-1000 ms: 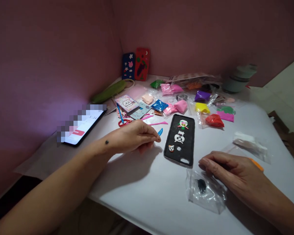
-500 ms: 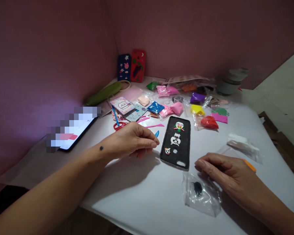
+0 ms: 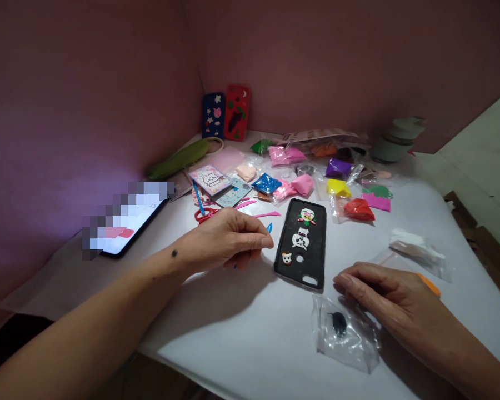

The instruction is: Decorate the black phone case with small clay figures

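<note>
A black phone case (image 3: 291, 244) with small clay figures on it lies on the white table between my hands. My left hand (image 3: 229, 239) is closed just left of the case, thumb against fingers; a bit of blue shows beneath it, and what it may hold is hidden. To the right of the case, my right hand (image 3: 379, 291) has its thumb and fingertips together, with nothing clearly visible between them. Below its fingers lies a clear plastic bag (image 3: 358, 344) with a dark lump (image 3: 339, 323) in it.
Clay packets, among them blue (image 3: 266, 183), red (image 3: 359, 209) and yellow (image 3: 338, 188), lie behind the case. Red scissors (image 3: 205, 215) are behind my left hand. A lit tablet (image 3: 137, 219) stands at the left, a bottle (image 3: 395, 141) at the back right.
The whole view has shifted slightly, so everything sits a little further right. Neither hand has clearly moved relative to the case.
</note>
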Demonstrator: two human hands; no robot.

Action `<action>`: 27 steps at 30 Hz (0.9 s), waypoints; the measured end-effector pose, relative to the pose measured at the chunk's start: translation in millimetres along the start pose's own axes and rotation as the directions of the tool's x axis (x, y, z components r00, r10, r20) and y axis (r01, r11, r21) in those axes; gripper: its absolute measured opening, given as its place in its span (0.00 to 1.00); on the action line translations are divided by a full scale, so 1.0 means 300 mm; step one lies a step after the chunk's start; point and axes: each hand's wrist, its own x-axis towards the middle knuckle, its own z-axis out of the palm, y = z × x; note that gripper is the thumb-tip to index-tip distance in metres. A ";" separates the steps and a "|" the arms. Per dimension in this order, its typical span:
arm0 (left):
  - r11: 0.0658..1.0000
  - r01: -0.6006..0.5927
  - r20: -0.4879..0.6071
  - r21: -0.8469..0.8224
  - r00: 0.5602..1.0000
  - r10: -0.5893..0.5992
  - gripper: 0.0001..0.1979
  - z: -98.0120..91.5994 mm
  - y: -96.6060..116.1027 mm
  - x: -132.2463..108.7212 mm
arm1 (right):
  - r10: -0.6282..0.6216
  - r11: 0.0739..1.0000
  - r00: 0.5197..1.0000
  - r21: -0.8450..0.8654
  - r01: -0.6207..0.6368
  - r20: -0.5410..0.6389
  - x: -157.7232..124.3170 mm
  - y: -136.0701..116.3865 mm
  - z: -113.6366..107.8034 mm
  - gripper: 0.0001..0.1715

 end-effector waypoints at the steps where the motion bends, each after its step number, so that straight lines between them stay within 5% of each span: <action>1: 1.000 -0.005 0.002 -0.001 1.000 0.005 0.12 0.000 -0.001 0.000 | 0.001 1.000 1.000 -0.002 -0.001 0.003 0.001 0.000 0.000 0.22; 8: 0.999 0.009 -0.002 -0.045 1.000 -0.009 0.12 0.011 0.002 0.001 | 0.006 1.000 1.000 0.025 -0.006 -0.017 -0.004 0.011 0.008 0.23; 20: 0.915 0.079 0.104 -0.395 0.994 -0.041 0.07 0.009 -0.015 -0.003 | 0.013 1.000 1.000 0.021 -0.013 -0.023 -0.004 0.018 0.008 0.24; 27: 0.874 0.096 0.174 -0.476 0.985 -0.013 0.08 0.007 -0.021 -0.006 | -0.022 0.995 0.982 0.093 0.040 -0.190 -0.015 0.018 0.011 0.18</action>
